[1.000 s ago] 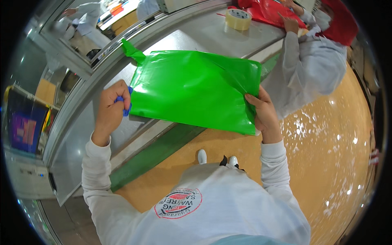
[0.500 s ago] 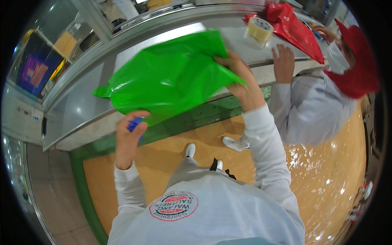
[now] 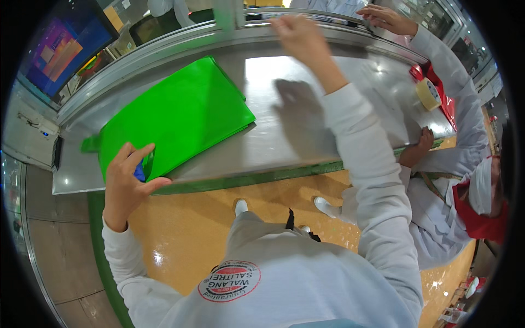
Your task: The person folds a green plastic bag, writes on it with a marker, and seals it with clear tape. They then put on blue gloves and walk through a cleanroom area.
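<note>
A shiny green plastic bag (image 3: 175,112) lies flat on the steel counter, its short tab at the far left corner. My left hand (image 3: 128,180) is at the bag's near left corner, thumb and fingers curved around a small blue object (image 3: 140,170). Most of that blue object is hidden by the hand, so its kind does not show. Well above the counter, my right hand (image 3: 303,41) is raised toward the window frame, to the right of the bag. Its fingers are bent and blurred, and whether they hold anything is unclear.
A roll of yellowish tape (image 3: 428,94) stands on red plastic (image 3: 445,104) at the counter's right end. A co-worker (image 3: 454,197) stands to the right, one hand on the counter edge, the other reaching to the window rail (image 3: 339,33). A screen (image 3: 68,49) hangs beyond the glass, upper left.
The green bag has gone from being lifted and tilted to lying flat on the counter. My right hand has let go of it and risen. The co-worker's arm has stretched to the rail.
</note>
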The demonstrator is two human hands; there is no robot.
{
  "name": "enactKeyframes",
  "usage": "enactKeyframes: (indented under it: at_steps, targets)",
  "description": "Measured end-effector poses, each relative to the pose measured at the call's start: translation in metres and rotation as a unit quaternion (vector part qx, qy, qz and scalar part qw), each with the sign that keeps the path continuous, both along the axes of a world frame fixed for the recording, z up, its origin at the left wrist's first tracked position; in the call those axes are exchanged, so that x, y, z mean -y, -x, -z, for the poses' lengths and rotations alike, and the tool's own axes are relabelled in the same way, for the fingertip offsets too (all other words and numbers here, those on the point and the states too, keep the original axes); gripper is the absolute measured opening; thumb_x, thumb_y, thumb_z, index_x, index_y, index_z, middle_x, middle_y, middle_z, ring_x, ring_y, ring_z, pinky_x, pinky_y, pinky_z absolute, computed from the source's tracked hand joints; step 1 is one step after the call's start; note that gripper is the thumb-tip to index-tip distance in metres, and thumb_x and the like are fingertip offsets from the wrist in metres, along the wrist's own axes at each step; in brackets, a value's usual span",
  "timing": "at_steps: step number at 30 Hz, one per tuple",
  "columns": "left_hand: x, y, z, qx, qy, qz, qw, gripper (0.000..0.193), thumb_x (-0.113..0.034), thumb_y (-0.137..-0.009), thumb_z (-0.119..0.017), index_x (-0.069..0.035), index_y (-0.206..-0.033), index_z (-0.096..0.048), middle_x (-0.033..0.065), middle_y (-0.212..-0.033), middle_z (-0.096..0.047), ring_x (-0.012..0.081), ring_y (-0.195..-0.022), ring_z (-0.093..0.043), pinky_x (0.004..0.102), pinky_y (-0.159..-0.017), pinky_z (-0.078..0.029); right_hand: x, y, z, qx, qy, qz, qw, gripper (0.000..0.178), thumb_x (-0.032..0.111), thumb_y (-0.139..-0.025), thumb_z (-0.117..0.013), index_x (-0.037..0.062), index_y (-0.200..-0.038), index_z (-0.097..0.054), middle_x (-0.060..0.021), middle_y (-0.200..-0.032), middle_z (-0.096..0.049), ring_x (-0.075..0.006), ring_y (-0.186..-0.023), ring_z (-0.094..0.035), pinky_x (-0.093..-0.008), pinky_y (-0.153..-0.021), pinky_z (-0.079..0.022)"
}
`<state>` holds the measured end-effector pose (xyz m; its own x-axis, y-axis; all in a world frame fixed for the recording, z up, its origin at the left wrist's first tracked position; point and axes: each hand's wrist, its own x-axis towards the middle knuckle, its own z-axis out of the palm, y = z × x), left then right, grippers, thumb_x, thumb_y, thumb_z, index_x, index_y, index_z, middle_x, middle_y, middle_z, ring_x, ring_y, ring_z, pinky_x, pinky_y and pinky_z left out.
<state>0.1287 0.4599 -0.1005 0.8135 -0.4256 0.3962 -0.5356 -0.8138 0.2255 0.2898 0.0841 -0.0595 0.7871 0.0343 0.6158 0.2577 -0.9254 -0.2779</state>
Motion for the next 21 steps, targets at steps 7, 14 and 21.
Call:
enactKeyframes:
  at_steps: [7,14,21]
  targets:
    - [-0.246,-0.123,0.002,-0.021,0.015,0.099,0.995,0.022,-0.018,-0.073,-0.076,-0.002,-0.083,-0.065,0.0090,-0.069,-0.047,0.0241,-0.064,-0.048,0.0335,-0.058,-0.038,-0.129,-0.145,-0.029,0.026,0.241,-0.043,0.969,0.020,0.014,-0.084,-0.067,0.0020,-0.100,-0.069,-0.0181,-0.094,-0.061,-0.0337,-0.091,-0.058,-0.0400,-0.081,-0.045]
    - [-0.538,-0.162,-0.049,-0.267,0.453,0.045,0.849,0.020,-0.022,-0.091,-0.062,-0.003,-0.099,-0.061,-0.0002,-0.084,-0.059,0.0080,-0.080,-0.057,0.0222,-0.071,-0.047,-0.363,-0.110,-0.020,0.147,0.240,-0.030,0.959,0.020,0.014,-0.087,-0.065,0.0046,-0.103,-0.060,-0.0129,-0.095,-0.064,-0.0288,-0.089,-0.061,-0.0351,-0.081,-0.046]
    - [-0.596,-0.241,-0.079,-0.035,0.014,0.027,0.999,0.026,-0.024,-0.092,-0.060,-0.003,-0.079,-0.065,0.0095,-0.073,-0.063,0.0227,-0.065,-0.057,0.0346,-0.060,-0.043,-0.389,-0.012,0.013,0.032,-0.231,-0.144,0.962,0.029,0.020,-0.097,-0.056,0.0064,-0.122,-0.053,-0.0093,-0.096,-0.060,-0.0131,-0.063,-0.052,-0.0230,-0.059,-0.043]
